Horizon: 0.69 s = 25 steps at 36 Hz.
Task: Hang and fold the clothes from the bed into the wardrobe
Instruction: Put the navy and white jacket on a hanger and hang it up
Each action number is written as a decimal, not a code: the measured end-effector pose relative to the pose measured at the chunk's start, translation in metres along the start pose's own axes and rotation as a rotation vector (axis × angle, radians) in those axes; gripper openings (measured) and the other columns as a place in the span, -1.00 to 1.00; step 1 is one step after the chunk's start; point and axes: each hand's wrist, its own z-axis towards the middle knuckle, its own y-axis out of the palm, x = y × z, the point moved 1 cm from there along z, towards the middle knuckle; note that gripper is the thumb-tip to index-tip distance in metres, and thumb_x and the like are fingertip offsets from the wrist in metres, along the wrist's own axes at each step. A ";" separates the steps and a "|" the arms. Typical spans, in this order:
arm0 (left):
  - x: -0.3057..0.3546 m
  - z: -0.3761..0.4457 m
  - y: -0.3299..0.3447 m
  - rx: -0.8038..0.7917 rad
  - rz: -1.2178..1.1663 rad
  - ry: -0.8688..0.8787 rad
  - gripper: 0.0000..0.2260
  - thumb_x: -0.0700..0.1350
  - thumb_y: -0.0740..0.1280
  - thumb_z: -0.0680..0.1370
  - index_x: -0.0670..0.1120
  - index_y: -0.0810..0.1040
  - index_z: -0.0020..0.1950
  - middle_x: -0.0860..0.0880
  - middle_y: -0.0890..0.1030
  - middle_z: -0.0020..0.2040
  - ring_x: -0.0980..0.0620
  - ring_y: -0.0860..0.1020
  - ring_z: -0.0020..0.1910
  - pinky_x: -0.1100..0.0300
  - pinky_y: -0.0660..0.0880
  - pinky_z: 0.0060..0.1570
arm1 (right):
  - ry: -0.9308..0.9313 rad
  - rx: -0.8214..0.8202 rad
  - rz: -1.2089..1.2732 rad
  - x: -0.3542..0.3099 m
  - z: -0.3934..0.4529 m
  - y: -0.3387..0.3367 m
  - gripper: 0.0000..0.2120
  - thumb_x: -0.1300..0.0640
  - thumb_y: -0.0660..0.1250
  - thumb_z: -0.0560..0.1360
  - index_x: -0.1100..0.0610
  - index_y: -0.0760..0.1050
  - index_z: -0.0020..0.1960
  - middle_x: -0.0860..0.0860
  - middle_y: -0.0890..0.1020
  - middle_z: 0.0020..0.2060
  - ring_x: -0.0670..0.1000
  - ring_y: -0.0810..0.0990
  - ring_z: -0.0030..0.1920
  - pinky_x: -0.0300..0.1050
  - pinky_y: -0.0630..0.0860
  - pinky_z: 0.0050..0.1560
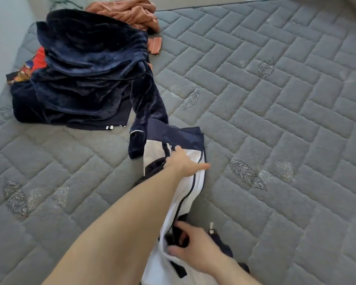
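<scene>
Lying on the grey quilted mattress (275, 99), the white-and-navy garment (185, 194) runs from frame centre toward 6 o'clock. The left hand (183, 163) rests on its upper part, where the white panel meets the navy band; its fingers are mostly straight and spread, the thumb pointing toward 3 o'clock. The right hand (195, 247), near 6 o'clock, grips the garment's lower part, with fingers curled into the dark fabric beside the white edge. A pile of navy velvet clothing (86, 75) sits at 10 o'clock, one sleeve trailing down to touch the garment's navy band. A rust-orange garment (130, 13) lies at 11 o'clock behind the pile. A red patterned fabric (31, 66) shows at the pile's 9 o'clock edge.
</scene>
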 end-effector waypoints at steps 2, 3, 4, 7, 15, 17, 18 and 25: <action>-0.017 -0.008 0.009 0.065 0.273 0.009 -0.10 0.11 0.51 0.45 -0.18 0.06 0.57 -0.15 0.26 0.54 -0.24 0.37 0.45 -0.08 0.44 0.28 | 0.024 -0.045 0.003 -0.002 -0.004 0.015 -0.64 -0.33 0.42 0.26 -0.38 0.49 0.04 -0.34 0.61 -0.21 -0.35 0.56 -0.16 -0.43 0.43 -0.05; -0.026 -0.011 0.012 0.108 0.376 0.042 -0.32 -0.04 0.45 0.50 -0.17 0.17 0.48 -0.15 0.35 0.46 -0.23 0.45 0.37 -0.05 0.48 0.16 | 0.047 -0.057 0.019 -0.001 -0.006 0.021 -0.57 -0.33 0.41 0.26 -0.33 0.49 0.11 -0.33 0.61 -0.17 -0.32 0.56 -0.12 -0.38 0.45 0.01; -0.035 -0.014 0.014 0.135 0.417 0.074 -0.51 -0.14 0.37 0.52 -0.14 0.25 0.37 -0.15 0.44 0.37 -0.21 0.51 0.30 -0.02 0.48 0.04 | 0.068 -0.068 0.034 0.001 -0.010 0.024 -0.49 -0.31 0.40 0.27 -0.27 0.48 0.20 -0.30 0.60 -0.13 -0.28 0.55 -0.09 -0.33 0.46 0.03; -0.056 -0.026 0.011 0.123 0.329 0.134 -0.75 -0.20 0.26 0.51 -0.08 0.37 0.18 -0.10 0.59 0.13 -0.18 0.58 0.12 0.05 0.43 -0.13 | 0.120 -0.106 0.062 0.011 -0.022 0.026 -0.55 -0.24 0.41 0.28 -0.30 0.52 0.17 -0.25 0.60 -0.11 -0.25 0.55 -0.11 -0.39 0.47 -0.05; -0.097 -0.055 -0.009 -0.031 -0.137 0.224 -0.84 -0.10 0.50 0.47 -0.01 0.54 -0.06 0.08 0.53 -0.24 0.13 0.50 -0.27 0.23 0.47 -0.15 | 0.236 0.073 0.103 0.033 -0.051 -0.014 -0.87 0.04 0.44 0.28 -0.19 0.65 -0.23 -0.14 0.62 -0.44 -0.24 0.51 -0.40 -0.32 0.45 -0.24; -0.106 -0.052 -0.022 0.147 -0.282 0.198 -0.71 -0.01 0.57 0.40 -0.04 0.60 0.05 0.04 0.57 -0.10 0.10 0.56 -0.19 0.21 0.53 -0.07 | 0.306 0.243 0.129 0.039 -0.052 -0.027 -0.84 0.16 0.43 0.34 -0.10 0.63 -0.32 -0.11 0.62 -0.45 -0.15 0.53 -0.39 -0.24 0.46 -0.25; -0.111 -0.049 -0.029 0.244 -0.324 0.160 -0.63 0.03 0.57 0.38 -0.05 0.60 0.10 0.01 0.57 -0.01 0.06 0.59 -0.10 0.16 0.54 -0.01 | 0.341 0.317 0.135 0.042 -0.051 -0.034 -0.84 0.16 0.42 0.38 -0.06 0.62 -0.33 -0.11 0.64 -0.43 -0.12 0.56 -0.36 -0.20 0.48 -0.23; -0.151 -0.023 -0.040 0.116 -0.357 -0.165 -0.24 0.15 0.51 0.46 -0.12 0.28 0.52 -0.07 0.48 0.37 -0.09 0.48 0.34 0.10 0.41 0.23 | 0.354 0.500 0.326 0.011 -0.010 -0.054 -0.68 -0.19 0.46 0.46 -0.08 0.48 0.10 -0.14 0.61 0.00 -0.05 0.59 0.02 -0.07 0.45 0.03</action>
